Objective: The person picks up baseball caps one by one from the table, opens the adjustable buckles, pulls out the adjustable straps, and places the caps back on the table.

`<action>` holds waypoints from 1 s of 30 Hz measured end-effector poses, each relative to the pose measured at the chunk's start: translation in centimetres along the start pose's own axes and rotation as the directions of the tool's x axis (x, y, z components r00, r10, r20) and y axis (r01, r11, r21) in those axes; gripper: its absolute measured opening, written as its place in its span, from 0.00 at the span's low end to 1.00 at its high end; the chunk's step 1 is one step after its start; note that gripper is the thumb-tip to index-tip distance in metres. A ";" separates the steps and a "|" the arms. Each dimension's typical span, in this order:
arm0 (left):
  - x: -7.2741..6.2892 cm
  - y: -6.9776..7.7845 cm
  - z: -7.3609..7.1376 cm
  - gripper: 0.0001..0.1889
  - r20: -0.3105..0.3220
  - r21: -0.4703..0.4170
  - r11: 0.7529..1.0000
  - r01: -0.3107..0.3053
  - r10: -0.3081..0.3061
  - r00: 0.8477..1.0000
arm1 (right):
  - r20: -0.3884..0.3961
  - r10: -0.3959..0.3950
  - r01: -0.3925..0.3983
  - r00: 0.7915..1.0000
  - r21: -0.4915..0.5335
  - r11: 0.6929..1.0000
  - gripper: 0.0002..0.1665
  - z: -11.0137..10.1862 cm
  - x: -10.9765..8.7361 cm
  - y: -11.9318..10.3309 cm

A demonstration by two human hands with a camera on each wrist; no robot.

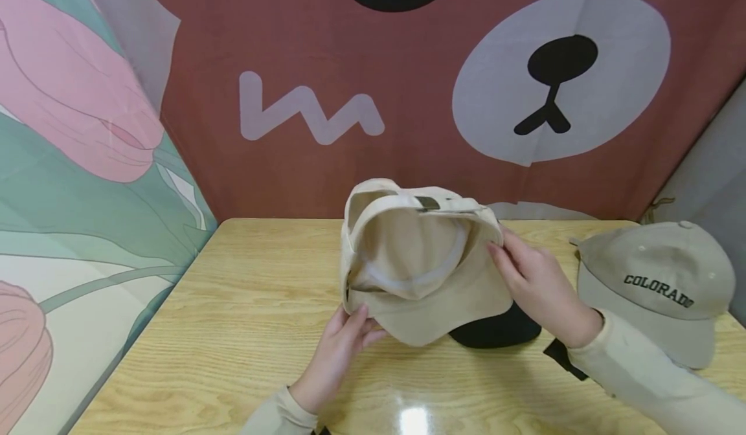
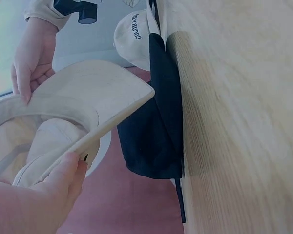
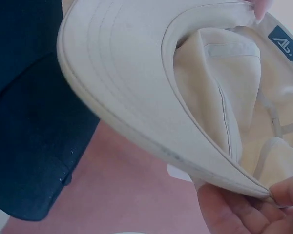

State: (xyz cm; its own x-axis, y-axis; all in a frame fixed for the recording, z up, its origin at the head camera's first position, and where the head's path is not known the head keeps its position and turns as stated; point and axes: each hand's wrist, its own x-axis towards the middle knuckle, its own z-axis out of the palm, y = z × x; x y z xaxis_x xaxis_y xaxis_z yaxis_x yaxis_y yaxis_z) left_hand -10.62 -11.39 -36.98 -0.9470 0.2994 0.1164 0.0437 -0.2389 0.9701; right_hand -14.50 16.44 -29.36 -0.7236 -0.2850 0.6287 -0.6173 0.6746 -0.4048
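Observation:
Both hands hold a cream baseball cap (image 1: pixel 419 322) raised over the table, its hollow inside facing the head camera and its brim pointing down. My left hand (image 1: pixel 344 347) grips the cap's lower left edge where the brim meets the crown, thumb on the near side. At the right edge, my right hand (image 1: pixel 542 286) pinches the rim between thumb and fingers. A dark label (image 3: pixel 285 46) shows inside the crown in the right wrist view. Behind and below the held cap lies a black cap (image 1: pixel 498 328), mostly hidden by it in the head view.
A beige cap with "COLORADO" lettering (image 1: pixel 658 279) sits on the wooden table (image 1: pixel 245 318) at the right, beyond my right forearm. A black strap end (image 1: pixel 565 359) lies beside that forearm. Printed cloth (image 1: pixel 408 53) hangs behind the table's back edge.

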 end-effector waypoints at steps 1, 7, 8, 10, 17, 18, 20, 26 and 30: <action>0.0 0.0 0.0 0.28 -0.004 0.001 1.000 0.002 -0.002 1.000 | -0.009 -0.018 0.018 1.000 -0.012 1.000 0.16 0.0 0.0 0.0; 0.0 0.0 0.0 0.29 -0.026 -0.001 1.000 0.013 -0.013 1.000 | -0.052 -0.103 0.101 0.993 -0.047 0.994 0.23 -0.1 0.0 -0.1; 0.1 0.0 0.0 0.28 -0.028 -0.003 1.000 0.012 -0.013 1.000 | -0.057 -0.112 0.109 0.992 -0.051 0.993 0.24 -0.1 0.0 -0.1; 0.1 0.0 0.0 0.28 -0.031 -0.006 1.000 0.011 -0.011 0.999 | -0.063 -0.125 0.121 0.990 -0.058 0.991 0.24 -0.1 0.0 -0.2; 0.2 -0.4 0.1 0.26 -0.081 -0.021 1.000 0.022 -0.023 0.996 | -0.054 -0.168 0.162 0.984 -0.104 0.981 0.28 -0.2 0.1 -0.5; 0.2 -0.5 0.1 0.26 -0.083 -0.031 0.999 0.024 -0.026 0.996 | -0.051 -0.173 0.166 0.984 -0.113 0.980 0.29 -0.2 0.2 -0.5; 0.3 -0.6 0.1 0.26 -0.082 -0.077 0.997 0.027 -0.033 0.996 | -0.049 -0.183 0.175 0.982 -0.126 0.976 0.29 -0.3 0.2 -0.6; 0.6 -0.5 -0.1 0.26 -0.079 -0.235 0.972 0.031 -0.051 0.996 | -0.071 -0.138 0.128 0.988 -0.130 0.983 0.33 -0.4 0.9 -1.0; 0.8 -0.2 0.2 0.25 -0.108 -0.296 0.954 0.040 -0.075 0.991 | -0.174 -0.118 0.108 0.978 -0.066 0.992 0.26 -0.4 1.2 -1.3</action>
State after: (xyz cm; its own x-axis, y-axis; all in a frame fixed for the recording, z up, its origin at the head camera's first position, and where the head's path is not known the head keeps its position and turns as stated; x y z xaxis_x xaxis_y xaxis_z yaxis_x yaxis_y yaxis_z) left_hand -11.30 -10.89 -37.08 -0.9763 0.2154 0.0198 -0.0905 -0.4898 0.8671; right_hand -14.42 15.49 -27.75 -0.5813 -0.2396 0.7776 -0.6700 0.6832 -0.2904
